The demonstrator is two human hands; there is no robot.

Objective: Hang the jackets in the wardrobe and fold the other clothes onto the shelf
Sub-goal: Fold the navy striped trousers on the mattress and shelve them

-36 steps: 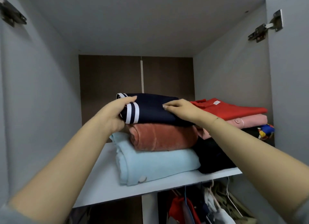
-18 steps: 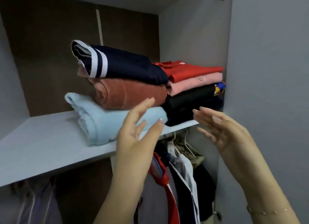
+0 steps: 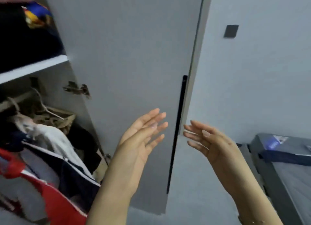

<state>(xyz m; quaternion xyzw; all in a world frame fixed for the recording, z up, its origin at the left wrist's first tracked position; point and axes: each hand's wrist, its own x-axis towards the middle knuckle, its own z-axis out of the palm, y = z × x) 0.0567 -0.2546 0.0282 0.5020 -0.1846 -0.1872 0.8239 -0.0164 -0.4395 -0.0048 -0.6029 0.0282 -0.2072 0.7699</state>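
The shelf [image 3: 33,68] shows only as a white front edge at the upper left, running from the left border up to the wardrobe's right wall. On it, at that right end, lies a dark folded pile [image 3: 25,44] with its long side along the edge; a blue and yellow piece [image 3: 36,16] sits on top (blurred, so its make cannot be told). Under the shelf the hung jackets [image 3: 50,157] drop from the rail, shoulders slanting down toward the lower left: a pale one, a navy one with white trim, a red one nearest the left border.

The open wardrobe door [image 3: 134,56] stands between the clothes and the room, its black handle strip [image 3: 176,134] upright. Before it both hands are raised, palms facing each other. The left hand [image 3: 139,140] and right hand [image 3: 212,144] have fingers spread and loose, grasping nothing. A grey mattress [image 3: 286,174] lies low at the right.
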